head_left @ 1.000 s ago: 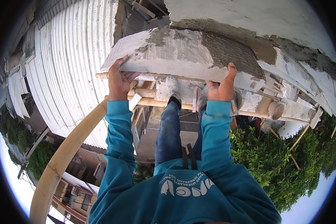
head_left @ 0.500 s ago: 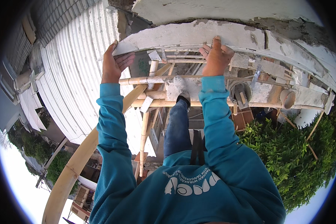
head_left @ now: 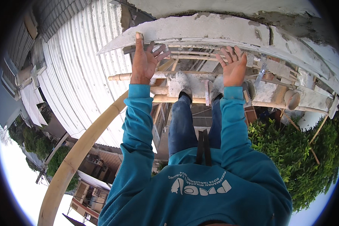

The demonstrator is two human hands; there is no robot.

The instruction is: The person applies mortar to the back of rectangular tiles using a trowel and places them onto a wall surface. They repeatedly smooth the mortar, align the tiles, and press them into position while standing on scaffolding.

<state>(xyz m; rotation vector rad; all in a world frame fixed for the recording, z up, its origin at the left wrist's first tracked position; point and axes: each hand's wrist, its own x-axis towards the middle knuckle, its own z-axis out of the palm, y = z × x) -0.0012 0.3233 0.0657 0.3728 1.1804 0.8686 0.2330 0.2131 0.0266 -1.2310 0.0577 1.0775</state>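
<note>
A whitish, rough plastered ledge (head_left: 199, 30) curves across the top of the view, its left end tapering to a point. Against its face near that end lies the thumb of my left hand (head_left: 144, 64); the fingers are spread below the lower edge. My right hand (head_left: 234, 69) is held just under the ledge further right, palm showing and fingers apart, with nothing in it. Whether its fingertips touch the underside, I cannot tell. Both forearms are in teal sleeves.
My dusty shoes (head_left: 183, 83) stand on a board (head_left: 199, 88) laid over bamboo scaffolding. To the right are a clear plastic bottle (head_left: 260, 73) and a round container (head_left: 292, 98). A thick bamboo pole (head_left: 79, 156) slants up on the left, before a corrugated roof (head_left: 79, 75). Leafy branches (head_left: 290, 154) fill the lower right.
My left hand has shifted right along the ledge from its left end. My right hand has come off the ledge face, moving right and down. Both shoes now show side by side.
</note>
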